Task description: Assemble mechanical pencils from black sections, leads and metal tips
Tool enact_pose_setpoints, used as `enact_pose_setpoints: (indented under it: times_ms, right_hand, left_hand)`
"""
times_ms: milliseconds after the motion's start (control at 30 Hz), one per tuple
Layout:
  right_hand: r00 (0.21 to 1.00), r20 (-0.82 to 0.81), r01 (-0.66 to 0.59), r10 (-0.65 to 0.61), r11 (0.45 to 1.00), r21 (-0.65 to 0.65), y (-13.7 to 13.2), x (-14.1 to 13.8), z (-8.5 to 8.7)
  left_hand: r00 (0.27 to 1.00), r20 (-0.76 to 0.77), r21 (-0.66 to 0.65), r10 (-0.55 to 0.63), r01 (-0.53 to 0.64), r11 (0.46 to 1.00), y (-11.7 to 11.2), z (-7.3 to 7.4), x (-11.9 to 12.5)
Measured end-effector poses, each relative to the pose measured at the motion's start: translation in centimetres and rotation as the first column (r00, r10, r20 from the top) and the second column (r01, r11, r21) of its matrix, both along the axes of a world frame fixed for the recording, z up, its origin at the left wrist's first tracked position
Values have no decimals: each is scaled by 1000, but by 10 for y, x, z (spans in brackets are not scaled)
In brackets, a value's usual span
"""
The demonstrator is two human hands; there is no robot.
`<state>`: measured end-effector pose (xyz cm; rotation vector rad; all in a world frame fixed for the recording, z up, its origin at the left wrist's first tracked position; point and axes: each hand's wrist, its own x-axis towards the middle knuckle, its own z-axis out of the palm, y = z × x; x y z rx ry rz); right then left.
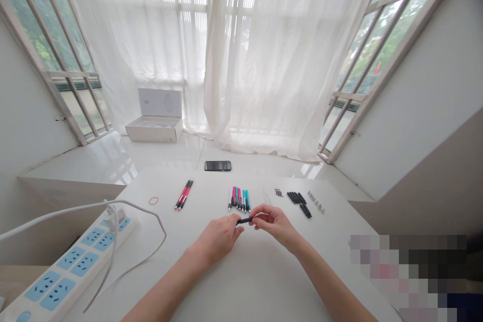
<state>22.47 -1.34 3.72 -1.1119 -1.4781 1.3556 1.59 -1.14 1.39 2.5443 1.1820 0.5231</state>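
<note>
My left hand [219, 237] and my right hand [273, 224] meet above a white table [241, 282], both gripping a short black pen barrel [244, 220] at its opposite ends. Beyond the hands stands a tight row of pink, teal and black pens [239, 198]. To its right lie thin metal rods [267, 196], tiny dark parts [278, 192], a group of black barrels [298, 204] and small silver pieces [315, 202]. Farther left is a bundle of pink-and-black pens [183, 194].
An orange rubber band [153, 200] lies on the table's left side. A blue-and-white power strip [71, 261] and its white cable [151, 216] run along the left edge. A black phone [218, 165] lies on the floor beyond the table, near an open white box [154, 131].
</note>
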Motion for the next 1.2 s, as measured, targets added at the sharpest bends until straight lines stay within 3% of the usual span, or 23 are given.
enact_pose_setpoints:
  times_ms: [200,400,767,1200]
  right_hand:
    - [1000,19,-9,8,1000,29,1,-1,-4]
    - [995,92,18,-24,998,61,-1,-3,-6]
    - [949,314,-33,-38,976,216,-2,-3,-13]
    - [900,436,-81,-26,971,224,0,-2,-17]
  left_hand:
    - [1000,3,-73,6,-6,997,1,0,-1]
    - [997,-73,-49,25,-28,998,1,-1,1]
    - [997,-78,31,15,-12,999,3,-6,0]
    - [998,-62,-4,11,-11,1000,2,-4,-1]
